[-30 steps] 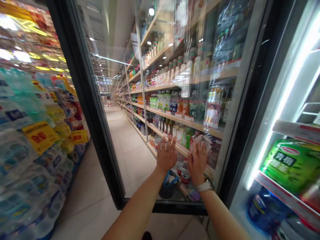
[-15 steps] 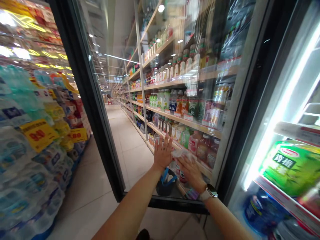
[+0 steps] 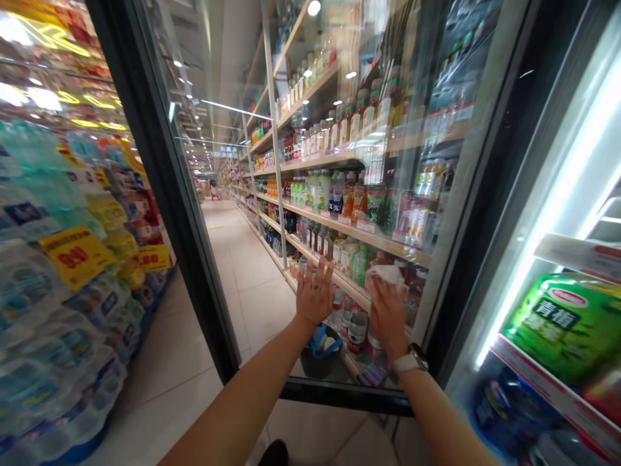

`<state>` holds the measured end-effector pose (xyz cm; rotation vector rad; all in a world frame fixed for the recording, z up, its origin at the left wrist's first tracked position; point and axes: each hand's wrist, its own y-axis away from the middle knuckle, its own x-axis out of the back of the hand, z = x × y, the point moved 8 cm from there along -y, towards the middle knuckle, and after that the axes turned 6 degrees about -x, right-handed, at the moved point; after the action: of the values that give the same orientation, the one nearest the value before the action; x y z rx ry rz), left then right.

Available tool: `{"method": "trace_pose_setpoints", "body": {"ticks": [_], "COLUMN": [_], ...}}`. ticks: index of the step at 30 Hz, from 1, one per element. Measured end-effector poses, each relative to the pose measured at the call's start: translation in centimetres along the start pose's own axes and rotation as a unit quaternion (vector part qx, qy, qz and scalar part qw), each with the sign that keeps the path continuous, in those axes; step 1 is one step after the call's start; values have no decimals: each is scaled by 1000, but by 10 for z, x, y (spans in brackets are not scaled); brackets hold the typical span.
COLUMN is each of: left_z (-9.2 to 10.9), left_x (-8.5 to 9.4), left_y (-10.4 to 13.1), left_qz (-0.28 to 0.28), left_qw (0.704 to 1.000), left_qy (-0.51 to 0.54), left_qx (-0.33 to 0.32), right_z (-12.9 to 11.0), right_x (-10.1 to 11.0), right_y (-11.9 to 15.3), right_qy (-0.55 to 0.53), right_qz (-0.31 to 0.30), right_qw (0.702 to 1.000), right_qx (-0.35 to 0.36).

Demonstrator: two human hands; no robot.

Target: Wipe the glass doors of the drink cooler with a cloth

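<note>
I seem to be midway through wiping the glass door (image 3: 320, 223); how much is done or left I cannot tell. Both my arms are reaching forward, the left hand (image 3: 314, 294) lying flat, empty, fingers spread, at six o'clock, the right hand (image 3: 389, 317) pressing a crumpled white wipe (image 3: 387, 274) at four. Behind, a blue-handled bucket (image 3: 315, 367) is standing at six, drink shelves (image 3: 359, 232) receding toward ten.

The bare left forearm (image 3: 257, 385) and bare right forearm (image 3: 440, 408) stretch forward, the flat left hand (image 3: 313, 296) splay-fingered, the right hand (image 3: 389, 314) with fingers bunched together.
</note>
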<state>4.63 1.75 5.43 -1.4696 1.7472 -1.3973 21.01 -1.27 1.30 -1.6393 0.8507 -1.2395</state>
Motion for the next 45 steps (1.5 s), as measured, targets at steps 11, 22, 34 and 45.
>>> {"method": "trace_pose_setpoints", "body": {"ticks": [11, 22, 34, 45], "left_z": [2, 2, 4, 5], "left_x": [4, 3, 5, 7], "left_y": [-2, 1, 0, 3], "left_qz": [-3, -7, 3, 1], "left_qw": [1000, 1000, 1000, 1000], "left_qy": [3, -4, -14, -6], "left_qx": [2, 2, -1, 3], "right_z": [1, 7, -27, 12], "right_x": [4, 6, -10, 24], "right_y": [15, 9, 36, 3], "right_qy": [14, -10, -16, -40], "right_qz": [6, 94, -7, 145], "right_qw": [995, 992, 992, 980], "right_qx": [103, -85, 126, -132]}}
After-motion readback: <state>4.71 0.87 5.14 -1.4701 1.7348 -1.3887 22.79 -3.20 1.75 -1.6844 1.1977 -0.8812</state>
